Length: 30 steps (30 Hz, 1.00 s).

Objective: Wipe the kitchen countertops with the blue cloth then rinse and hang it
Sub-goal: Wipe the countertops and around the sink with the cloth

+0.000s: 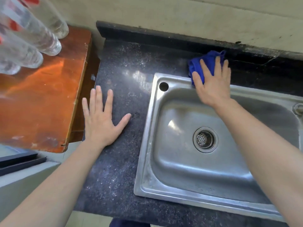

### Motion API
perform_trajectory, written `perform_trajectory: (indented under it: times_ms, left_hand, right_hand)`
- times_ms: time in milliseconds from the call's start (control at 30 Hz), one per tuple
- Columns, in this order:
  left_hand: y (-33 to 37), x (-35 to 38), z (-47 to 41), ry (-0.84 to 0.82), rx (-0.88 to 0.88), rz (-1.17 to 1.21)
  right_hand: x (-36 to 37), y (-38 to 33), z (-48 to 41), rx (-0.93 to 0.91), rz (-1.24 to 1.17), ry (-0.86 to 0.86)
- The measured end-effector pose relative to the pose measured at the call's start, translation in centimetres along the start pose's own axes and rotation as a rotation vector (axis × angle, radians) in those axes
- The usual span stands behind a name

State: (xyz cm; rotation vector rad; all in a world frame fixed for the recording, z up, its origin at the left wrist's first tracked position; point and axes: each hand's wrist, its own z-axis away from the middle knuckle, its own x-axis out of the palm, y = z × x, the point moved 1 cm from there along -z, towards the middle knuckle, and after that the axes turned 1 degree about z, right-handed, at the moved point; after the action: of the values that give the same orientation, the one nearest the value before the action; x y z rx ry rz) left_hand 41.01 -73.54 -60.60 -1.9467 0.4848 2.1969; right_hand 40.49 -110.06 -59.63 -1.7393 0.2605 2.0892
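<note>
Nearest the camera, I see both bare forearms coming in from the bottom edge, the left one over the countertop (114, 169), the right one crossing above the sink (142, 161). Countertop is dark speckled stone with pale flecks and a glare patch near the sink's far-left corner. Sink is stainless, single basin, set into the counter. Drain strainer (205, 139) sits in the basin floor.

Left hand (100, 122) lies palm-down flat on the counter, just beside the sink's left rim. Fingers are straight and spread wide, thumb angled toward the sink, gripping nothing.

Left of that hand, an orange-brown wooden surface (41, 99) butts against the counter end. Clear plastic bottles (41, 38) with red markings stand on its far part, blurred.

Round hole (163, 86) in the sink's far-left rim corner. Metal fitting (298, 109) on the rim at the right edge is cut off by the frame, and I can't tell what it is.

Farther back, right hand (213, 86) is palm-down on the blue cloth (211, 55), fingers straight and slightly spread, pressing it rather than gripping. Cloth is bunched on the counter strip behind the sink, with its near edge overlapping the sink's far rim. I can't tell whether its far edge touches the black upstand (147, 36). Behind that, a stained pale wall (196, 13).
</note>
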Motion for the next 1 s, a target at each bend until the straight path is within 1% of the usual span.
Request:
perform_trajectory:
  times_ms: [67,367,467,567,667,733,800,867,933,1000]
  left_hand:
    - [-1.1,0.3,0.0,-0.033,-0.018,-0.016]
    - [-1.3,0.8,-0.1,-0.026,-0.008,-0.004]
    - [-1.4,0.7,-0.2,-0.022,-0.001,-0.007]
    - [-1.7,0.7,-0.2,-0.014,-0.006,-0.008]
    - [-1.7,0.7,-0.2,-0.014,-0.009,0.0]
    - [-1.6,0.6,-0.3,-0.018,-0.018,0.003]
    - [-1.5,0.5,-0.3,-0.028,-0.02,-0.001]
    - [-1.6,0.5,-0.2,-0.026,-0.02,0.008]
    - [-1.5,0.4,-0.3,-0.034,-0.017,-0.002]
    - [-1.5,0.4,-0.3,-0.047,-0.018,-0.013]
  right_hand:
    - [0.3,-2.4,-0.4,-0.062,0.009,0.007]
    - [2.0,-19.5,-4.6,-0.566,0.024,-0.031]
    - [2.1,-24.6,-5.8,-0.642,0.074,-0.07]
    - [2.1,-27.1,-6.1,-0.653,0.099,-0.069]
    - [1.5,-26.3,-6.3,-0.69,0.116,-0.035]
    - [1.2,-23.9,-6.5,-0.709,0.09,0.004]
    - [1.1,-20.1,-6.1,-0.671,0.04,0.051]
    - [1.0,-15.0,-5.2,-0.598,0.039,0.05]
    - [0.7,-10.1,-3.7,-0.453,0.037,0.047]
    - [0.3,-7.5,-2.3,-0.311,0.037,0.058]
